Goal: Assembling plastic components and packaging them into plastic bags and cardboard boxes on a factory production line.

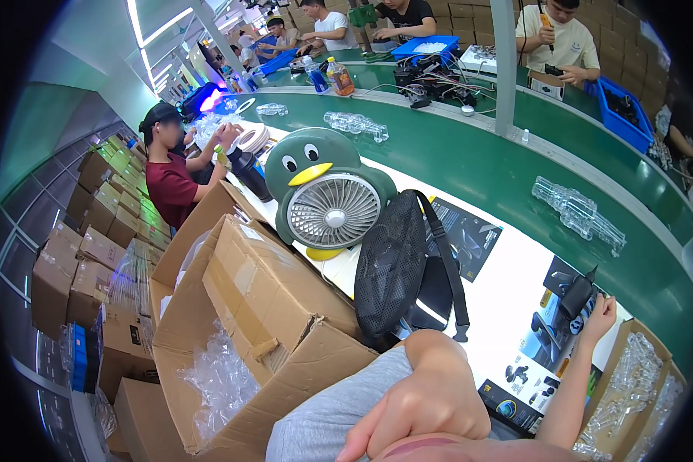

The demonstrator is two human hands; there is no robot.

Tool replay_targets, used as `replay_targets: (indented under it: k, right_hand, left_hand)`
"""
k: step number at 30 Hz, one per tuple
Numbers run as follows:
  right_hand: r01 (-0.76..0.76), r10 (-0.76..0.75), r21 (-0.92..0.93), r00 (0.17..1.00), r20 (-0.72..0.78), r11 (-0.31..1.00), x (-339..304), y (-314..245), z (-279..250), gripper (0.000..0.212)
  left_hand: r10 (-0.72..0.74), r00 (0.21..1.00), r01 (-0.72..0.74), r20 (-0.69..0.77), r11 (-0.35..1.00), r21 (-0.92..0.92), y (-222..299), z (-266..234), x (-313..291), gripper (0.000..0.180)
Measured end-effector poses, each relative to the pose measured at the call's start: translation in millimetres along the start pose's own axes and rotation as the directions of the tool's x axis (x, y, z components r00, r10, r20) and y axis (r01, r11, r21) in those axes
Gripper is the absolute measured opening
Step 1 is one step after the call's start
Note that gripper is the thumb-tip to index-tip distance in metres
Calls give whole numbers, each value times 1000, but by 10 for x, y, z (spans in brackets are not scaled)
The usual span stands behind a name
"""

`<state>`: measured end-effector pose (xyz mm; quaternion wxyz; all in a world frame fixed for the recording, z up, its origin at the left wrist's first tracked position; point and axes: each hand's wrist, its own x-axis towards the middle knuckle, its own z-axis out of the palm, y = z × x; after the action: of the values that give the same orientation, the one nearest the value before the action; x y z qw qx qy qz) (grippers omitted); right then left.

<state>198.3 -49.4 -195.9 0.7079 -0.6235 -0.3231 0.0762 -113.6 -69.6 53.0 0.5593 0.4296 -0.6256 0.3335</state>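
Note:
At the right my right hand [599, 317] is closed, its fingertips at the edge of a small black device [576, 297] with a thin pointed end. Beneath that device lies a dark printed package [550, 323]. My left hand [427, 404] is large and close at the lower middle, fingers curled down against my other arm. Its fingertips are partly hidden, and whatever they hold cannot be made out. Beyond it a black mesh bag with a strap [393, 266] rests on the white table [497, 296], beside a green penguin-shaped fan [335, 204].
Left of me stands an open cardboard box [285, 323] with clear plastic wrap. Clear plastic parts [577, 212] lie on the green conveyor [470, 165]. More fill a carton [624, 385] at the right. A co-worker in a dark red shirt [173, 185] works at the left; others sit across.

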Motion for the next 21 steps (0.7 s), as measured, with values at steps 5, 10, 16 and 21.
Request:
replay_targets:
  k: [5,10,16,21]
  right_hand:
    - [3,-3,-6,1000,-2,1000,14,37,-29,38]
    - [7,-7,2,1000,2,1000,5,40,-24,37]
    - [1,-1,8,1000,-2,1000,10,45,-28,37]
    - [-8,8,2,1000,-7,1000,3,22,-13,37]
  left_hand:
    - [-5,936,5,-351,1000,0,-16,280,-79,19]
    - [-5,1000,5,15,1000,-11,-3,81,-46,19]
    - [0,935,0,-355,1000,1,-21,293,-77,19]
    - [6,929,-4,-369,1000,6,-20,290,-74,19]
